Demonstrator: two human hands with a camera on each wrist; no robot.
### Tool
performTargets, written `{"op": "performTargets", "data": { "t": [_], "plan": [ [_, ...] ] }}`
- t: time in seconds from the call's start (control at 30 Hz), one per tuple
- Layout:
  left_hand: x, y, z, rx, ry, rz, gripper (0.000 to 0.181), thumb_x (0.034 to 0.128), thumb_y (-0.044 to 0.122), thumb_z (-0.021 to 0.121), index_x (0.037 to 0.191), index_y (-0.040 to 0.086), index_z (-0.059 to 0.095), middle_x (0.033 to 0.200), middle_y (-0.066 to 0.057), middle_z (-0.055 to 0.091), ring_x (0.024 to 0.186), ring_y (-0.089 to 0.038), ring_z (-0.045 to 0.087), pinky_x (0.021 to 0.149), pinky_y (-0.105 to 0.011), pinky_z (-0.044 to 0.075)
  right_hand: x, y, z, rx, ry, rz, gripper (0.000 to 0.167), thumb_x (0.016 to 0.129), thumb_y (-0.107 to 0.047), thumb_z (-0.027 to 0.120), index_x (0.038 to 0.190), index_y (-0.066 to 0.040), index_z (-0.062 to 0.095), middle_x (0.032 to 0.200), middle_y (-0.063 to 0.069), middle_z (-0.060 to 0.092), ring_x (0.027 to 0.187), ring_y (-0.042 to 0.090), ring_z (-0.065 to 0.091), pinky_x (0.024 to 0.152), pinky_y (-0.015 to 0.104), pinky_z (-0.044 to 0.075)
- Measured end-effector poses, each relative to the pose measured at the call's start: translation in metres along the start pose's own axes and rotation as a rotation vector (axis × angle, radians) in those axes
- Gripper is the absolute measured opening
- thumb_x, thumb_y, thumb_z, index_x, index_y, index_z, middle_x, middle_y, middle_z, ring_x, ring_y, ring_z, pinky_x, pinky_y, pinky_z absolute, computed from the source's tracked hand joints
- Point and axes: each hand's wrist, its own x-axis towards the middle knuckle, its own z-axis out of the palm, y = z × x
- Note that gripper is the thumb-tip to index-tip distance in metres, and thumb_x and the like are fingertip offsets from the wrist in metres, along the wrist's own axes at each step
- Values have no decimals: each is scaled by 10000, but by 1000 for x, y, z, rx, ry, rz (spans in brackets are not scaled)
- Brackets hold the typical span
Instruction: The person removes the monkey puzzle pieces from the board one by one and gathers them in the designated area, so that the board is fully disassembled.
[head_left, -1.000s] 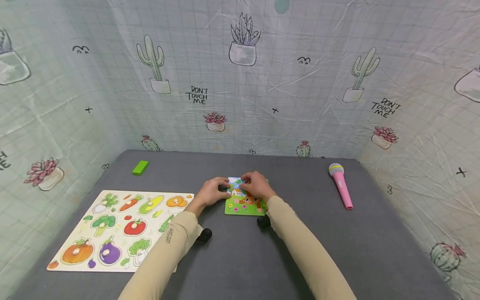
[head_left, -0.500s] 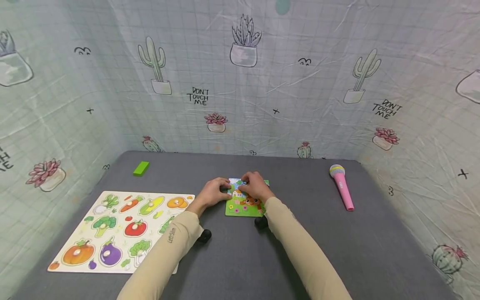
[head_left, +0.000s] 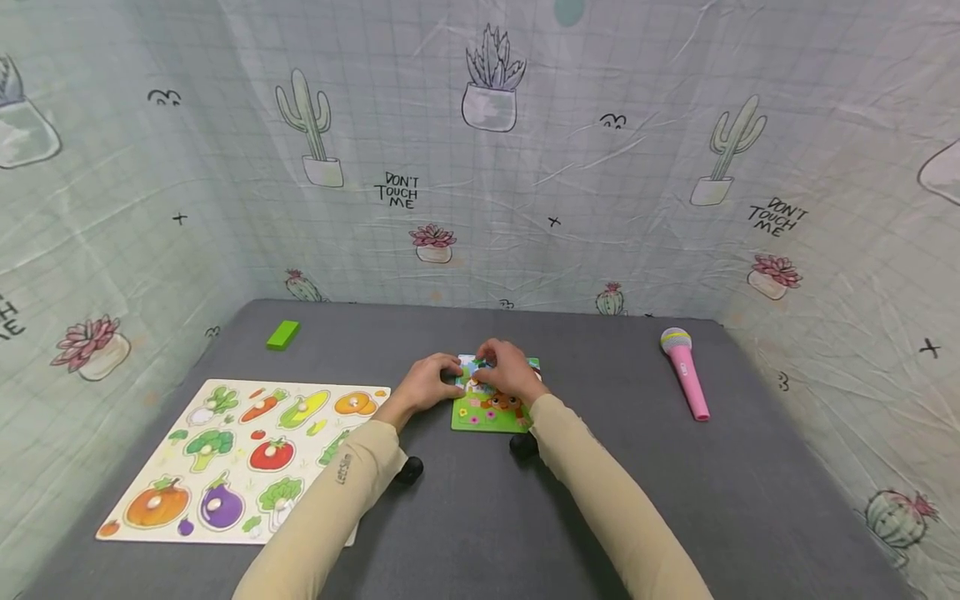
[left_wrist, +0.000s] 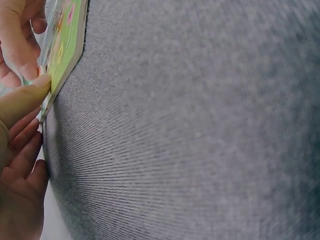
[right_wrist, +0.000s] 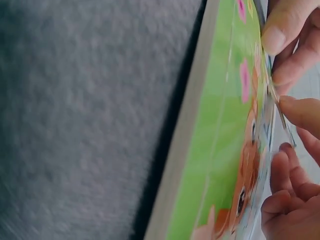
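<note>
A small picture puzzle board point(head_left: 480, 421), green with flowers, a house and an orange monkey, lies on the grey table. My left hand point(head_left: 426, 383) grips its left edge; in the left wrist view the thumb point(left_wrist: 30, 100) rests on the edge, with the fingers lower down. Over the board's upper part, my right hand point(head_left: 512, 371) covers some of the picture. In the right wrist view, the right thumb and fingers pinch a thin puzzle piece point(right_wrist: 281, 112), tilted up from the board's surface. The picture on that piece cannot be made out.
A large cream vegetable peg board point(head_left: 240, 433) lies at the left, partly under the left sleeve. Behind it is a green block point(head_left: 282, 335). A pink toy microphone point(head_left: 686, 375) lies at the right. A printed cloth point(head_left: 495, 192) hangs behind the table.
My right hand's fingertips have shifted slightly left over the house part of the picture. The left hand stays at the board's left edge.
</note>
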Motion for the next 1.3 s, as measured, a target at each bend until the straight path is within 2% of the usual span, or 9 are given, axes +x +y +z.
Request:
{"op": "performTargets", "data": {
  "t": [0.1, 0.27, 0.6, 0.73, 1.0, 1.13, 1.3],
  "plan": [
    [1, -1, 0, 11, 1, 15, 293, 831, 148, 790, 1090, 30, 719, 1344, -120, 574, 1292, -328, 484, 1077, -463, 393, -3, -4, 1, 7, -1, -31, 185, 902, -124, 710, 1079, -72, 689, 1100, 102, 592, 983, 251, 551, 856, 409, 503],
    [1, -2, 0, 13, 0, 24, 298, 836, 157, 786, 1094, 25, 717, 1345, -118, 574, 1290, -327, 486, 1074, -464, 396, -6, -6, 3, 50, 7, -31, 248, 924, -89, 669, 1168, -51, 685, 1136, 123, 569, 1014, 272, 582, 854, 381, 523],
    [3, -9, -1, 60, -29, 100, 357, 852, 196, 774, 1156, 26, 696, 1382, -106, 556, 1321, -314, 461, 1110, -454, 352, -15, 15, -18, 173, 8, 103, 293, 963, -167, 632, 1253, -128, 658, 1226, 89, 590, 1088, 270, 581, 848, 408, 519],
    [3, -9, -2, 67, -56, 95, 389, 860, 211, 767, 1194, 30, 684, 1401, -100, 541, 1342, -310, 439, 1125, -455, 331, -22, 31, -32, 221, 9, 126, 309, 975, -158, 608, 1277, -100, 632, 1232, 127, 578, 1059, 291, 590, 817, 418, 518],
    [3, -9, -3, 92, -74, 111, 382, 861, 208, 765, 1188, 28, 684, 1388, -116, 550, 1331, -329, 446, 1116, -476, 337, -26, 73, -70, 208, 115, 220, 350, 989, -165, 577, 1332, -93, 578, 1300, 160, 545, 1011, 301, 582, 707, 377, 490],
    [3, -10, -4, 91, -71, 116, 381, 857, 206, 769, 1181, 26, 684, 1384, -119, 552, 1327, -333, 449, 1113, -482, 337, -25, 92, -83, 205, 139, 251, 389, 992, -169, 579, 1368, -75, 541, 1299, 176, 551, 981, 304, 591, 729, 386, 496],
    [3, -10, -4, 71, -78, 108, 396, 855, 209, 771, 1195, 27, 680, 1394, -116, 544, 1338, -330, 437, 1119, -484, 330, -25, 103, -91, 173, 122, 249, 389, 988, -162, 590, 1362, -64, 550, 1334, 182, 541, 1016, 308, 589, 797, 410, 509]
  ]
}}
